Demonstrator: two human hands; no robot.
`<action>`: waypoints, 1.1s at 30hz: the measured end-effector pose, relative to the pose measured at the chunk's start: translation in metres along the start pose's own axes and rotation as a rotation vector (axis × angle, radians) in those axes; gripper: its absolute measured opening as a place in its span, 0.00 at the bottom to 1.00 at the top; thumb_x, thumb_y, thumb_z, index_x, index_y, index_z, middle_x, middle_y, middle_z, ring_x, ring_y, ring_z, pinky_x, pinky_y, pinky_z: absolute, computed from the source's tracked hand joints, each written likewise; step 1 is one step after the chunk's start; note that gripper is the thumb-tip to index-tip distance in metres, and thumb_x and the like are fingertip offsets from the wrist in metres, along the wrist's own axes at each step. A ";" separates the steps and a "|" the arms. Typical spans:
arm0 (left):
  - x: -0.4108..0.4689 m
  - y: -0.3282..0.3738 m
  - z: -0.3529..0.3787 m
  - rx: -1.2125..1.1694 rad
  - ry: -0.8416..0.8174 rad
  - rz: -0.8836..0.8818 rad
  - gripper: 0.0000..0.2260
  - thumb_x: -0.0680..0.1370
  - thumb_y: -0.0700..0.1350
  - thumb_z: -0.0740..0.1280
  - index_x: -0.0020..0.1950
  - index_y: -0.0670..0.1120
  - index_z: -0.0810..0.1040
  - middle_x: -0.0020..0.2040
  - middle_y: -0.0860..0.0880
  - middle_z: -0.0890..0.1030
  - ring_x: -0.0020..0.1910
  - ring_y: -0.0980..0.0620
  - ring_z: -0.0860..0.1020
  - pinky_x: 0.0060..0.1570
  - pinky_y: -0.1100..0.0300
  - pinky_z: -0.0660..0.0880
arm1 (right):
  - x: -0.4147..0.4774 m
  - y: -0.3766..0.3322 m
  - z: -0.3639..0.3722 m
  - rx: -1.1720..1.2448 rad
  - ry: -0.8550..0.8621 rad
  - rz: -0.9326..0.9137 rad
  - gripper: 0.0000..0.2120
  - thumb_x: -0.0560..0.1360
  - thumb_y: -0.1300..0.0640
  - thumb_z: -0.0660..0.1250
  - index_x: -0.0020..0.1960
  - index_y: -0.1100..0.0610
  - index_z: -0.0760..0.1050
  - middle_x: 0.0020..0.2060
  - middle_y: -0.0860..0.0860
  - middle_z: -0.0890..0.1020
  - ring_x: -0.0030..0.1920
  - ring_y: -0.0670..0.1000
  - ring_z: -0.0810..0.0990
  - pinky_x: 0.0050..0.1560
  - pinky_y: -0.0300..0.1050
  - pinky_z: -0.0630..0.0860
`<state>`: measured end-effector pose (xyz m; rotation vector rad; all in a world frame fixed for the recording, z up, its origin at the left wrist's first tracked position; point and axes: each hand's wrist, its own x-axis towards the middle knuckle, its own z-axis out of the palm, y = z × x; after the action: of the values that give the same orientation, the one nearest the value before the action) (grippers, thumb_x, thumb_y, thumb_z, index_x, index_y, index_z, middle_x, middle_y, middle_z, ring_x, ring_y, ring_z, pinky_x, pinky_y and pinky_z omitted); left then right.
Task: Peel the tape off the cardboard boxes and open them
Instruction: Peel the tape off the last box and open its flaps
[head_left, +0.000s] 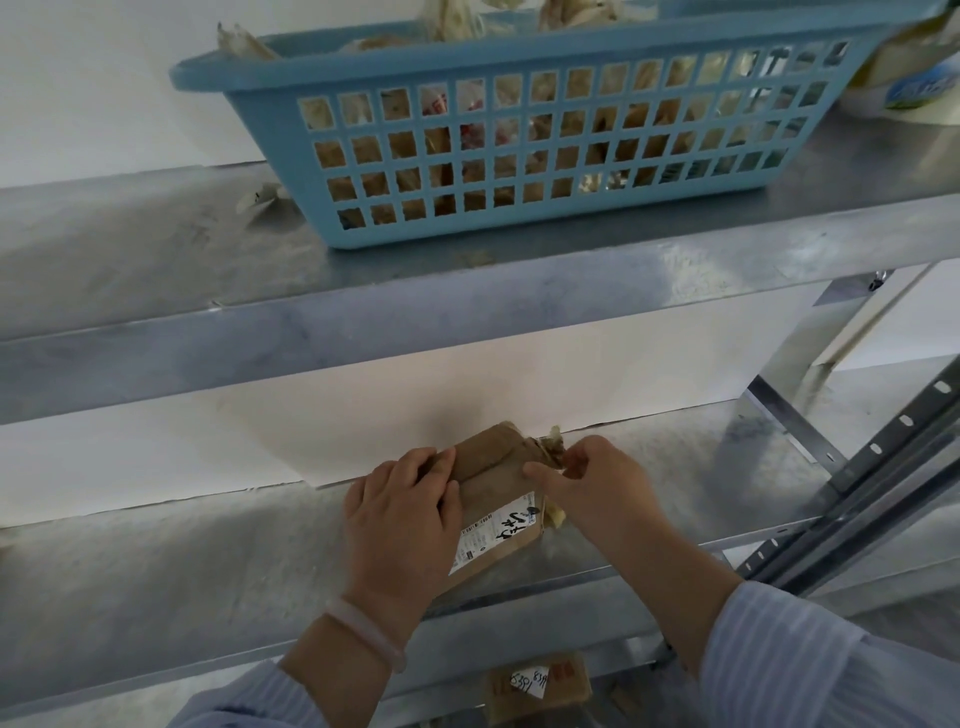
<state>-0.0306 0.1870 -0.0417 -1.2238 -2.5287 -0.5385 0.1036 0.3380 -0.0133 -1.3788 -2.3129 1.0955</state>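
A small brown cardboard box (493, 467) with a white shipping label lies on the middle metal shelf (208, 561). My left hand (402, 512) presses down on its left side and grips it. My right hand (592, 480) is at the box's far right corner, with thumb and fingers pinched on a crumpled strip of tape (553, 441) that lifts off that corner. Part of the box is hidden under my left hand.
A blue plastic basket (519, 67) full of crumpled tape and wrapping stands on the upper shelf (363, 306). A white roll (904, 93) sits at the top right. Another labelled cardboard box (537, 686) lies on the shelf below. A slotted metal upright (872, 493) stands at right.
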 end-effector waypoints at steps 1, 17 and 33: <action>-0.001 0.002 -0.001 0.009 0.003 -0.009 0.20 0.77 0.54 0.54 0.61 0.52 0.80 0.56 0.54 0.80 0.52 0.50 0.78 0.52 0.52 0.72 | 0.001 -0.002 0.000 -0.047 -0.009 -0.015 0.18 0.71 0.37 0.70 0.45 0.51 0.72 0.38 0.45 0.77 0.39 0.45 0.76 0.39 0.43 0.72; 0.001 -0.001 -0.001 0.065 -0.007 -0.004 0.22 0.78 0.59 0.53 0.60 0.53 0.81 0.53 0.54 0.79 0.50 0.50 0.78 0.50 0.51 0.73 | 0.004 -0.016 -0.011 -0.402 0.084 -0.214 0.15 0.77 0.43 0.63 0.48 0.55 0.69 0.41 0.51 0.76 0.44 0.55 0.78 0.40 0.44 0.70; 0.005 -0.003 0.002 0.060 0.023 -0.009 0.20 0.77 0.57 0.54 0.59 0.54 0.81 0.52 0.54 0.80 0.50 0.49 0.78 0.49 0.51 0.72 | 0.015 -0.017 -0.002 -0.389 -0.052 -0.288 0.11 0.81 0.55 0.56 0.41 0.57 0.68 0.36 0.50 0.77 0.39 0.54 0.77 0.37 0.44 0.69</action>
<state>-0.0359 0.1895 -0.0422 -1.1793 -2.5138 -0.4716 0.0855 0.3465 -0.0024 -1.0840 -2.7591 0.6261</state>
